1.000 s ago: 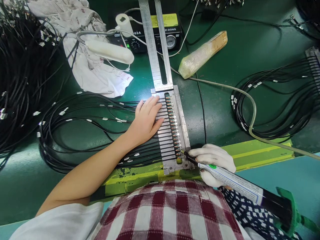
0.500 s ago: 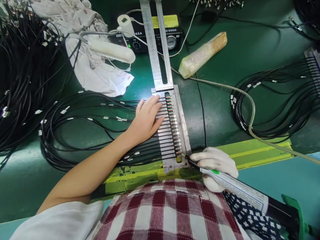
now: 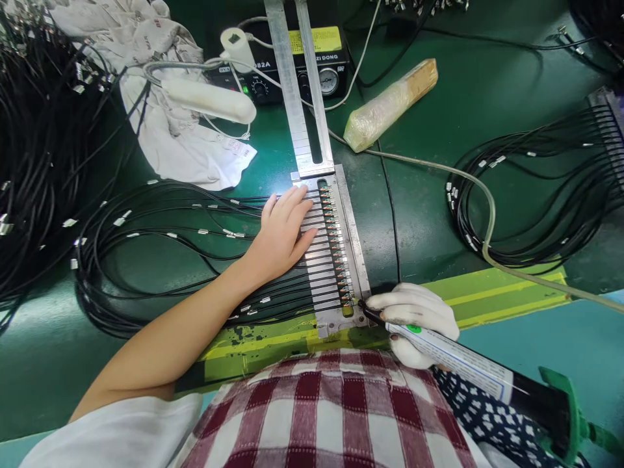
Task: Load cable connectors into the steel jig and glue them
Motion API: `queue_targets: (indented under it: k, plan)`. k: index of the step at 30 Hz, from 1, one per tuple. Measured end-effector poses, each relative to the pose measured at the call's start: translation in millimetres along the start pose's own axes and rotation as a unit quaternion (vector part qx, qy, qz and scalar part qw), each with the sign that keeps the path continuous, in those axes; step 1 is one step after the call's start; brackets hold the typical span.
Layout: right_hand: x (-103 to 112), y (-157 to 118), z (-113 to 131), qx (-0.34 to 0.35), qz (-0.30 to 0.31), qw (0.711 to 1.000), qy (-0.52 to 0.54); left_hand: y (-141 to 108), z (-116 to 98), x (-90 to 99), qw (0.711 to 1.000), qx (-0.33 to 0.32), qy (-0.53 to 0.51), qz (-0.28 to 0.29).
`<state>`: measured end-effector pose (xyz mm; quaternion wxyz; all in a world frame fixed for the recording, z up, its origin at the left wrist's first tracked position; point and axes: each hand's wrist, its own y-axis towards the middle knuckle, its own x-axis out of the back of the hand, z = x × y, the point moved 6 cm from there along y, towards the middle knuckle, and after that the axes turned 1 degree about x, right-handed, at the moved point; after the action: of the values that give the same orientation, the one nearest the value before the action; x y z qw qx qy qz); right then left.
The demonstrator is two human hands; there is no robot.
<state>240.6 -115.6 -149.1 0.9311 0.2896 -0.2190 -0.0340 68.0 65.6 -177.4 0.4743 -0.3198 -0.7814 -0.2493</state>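
My bare left hand (image 3: 285, 231) lies with fingers stretched over the left side of a metal fixture (image 3: 353, 227), across several black cables (image 3: 273, 290). The cables run side by side into the fixture, their stripped ends and small metal connectors (image 3: 344, 260) lined up along its slot. In a white glove, my right hand (image 3: 419, 318) is closed around a dispensing syringe (image 3: 453, 357) with a white label, a black barrel and a green fitting at its rear. Its thin tip sits at the connectors nearest my body, at the fixture's lower end; whether it touches them I cannot tell.
Behind the fixture stands a black dispenser controller (image 3: 273, 84) with a gauge, under a slotted metal bar (image 3: 287, 84). A wrapped block (image 3: 390, 107), white cloth (image 3: 195, 149) and a pale hose (image 3: 482, 188) lie around. More cable bundles (image 3: 43, 149) flank both sides.
The view has shifted slightly, so everything sits a little further left. My left hand keeps its place on the fixture, and the syringe tip stays at its lower end.
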Motion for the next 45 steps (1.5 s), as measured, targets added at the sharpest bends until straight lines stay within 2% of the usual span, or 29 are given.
queue_targets:
  k: [9, 31, 45]
  plan:
    - [-1, 2, 5, 0.008, -0.025, 1.0, 0.013, 0, 0, -0.2, 1.0, -0.001, 0.006, 0.001]
    - [1, 4, 3, -0.001, -0.029, 0.999, 0.031, -1, 0, 0.1, 1.0, -0.003, 0.01, 0.0]
    - [1, 11, 4, 0.017, -0.027, 0.999, 0.024, -1, 0, -0.4, 1.0, -0.006, 0.014, -0.005]
